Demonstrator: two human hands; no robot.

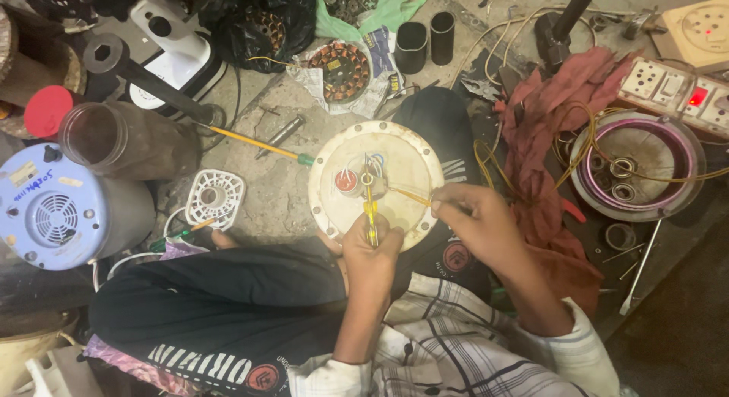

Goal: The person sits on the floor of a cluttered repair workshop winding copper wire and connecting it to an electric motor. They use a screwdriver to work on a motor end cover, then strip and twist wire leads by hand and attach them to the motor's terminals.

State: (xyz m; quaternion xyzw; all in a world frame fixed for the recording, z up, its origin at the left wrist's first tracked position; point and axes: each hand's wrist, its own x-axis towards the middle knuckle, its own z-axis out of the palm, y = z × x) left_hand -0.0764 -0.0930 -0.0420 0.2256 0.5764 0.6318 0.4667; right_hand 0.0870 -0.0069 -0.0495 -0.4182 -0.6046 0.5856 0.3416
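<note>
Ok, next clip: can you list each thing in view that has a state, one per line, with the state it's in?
Left hand: closed on a yellow tool, tip at the disc's centre.
Right hand: pinching a thin yellow wire.
Cream round disc: lying flat on the lap, wires exposed.
Clear jar: lying on its side, lid off.
Switchboard: red light lit.
Black cups: upright, open.
Yellow screwdriver: lying flat on the floor.

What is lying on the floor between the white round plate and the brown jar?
In the head view, a yellow-handled screwdriver and a small metal rod lie between the white round plate and the brown jar.
</note>
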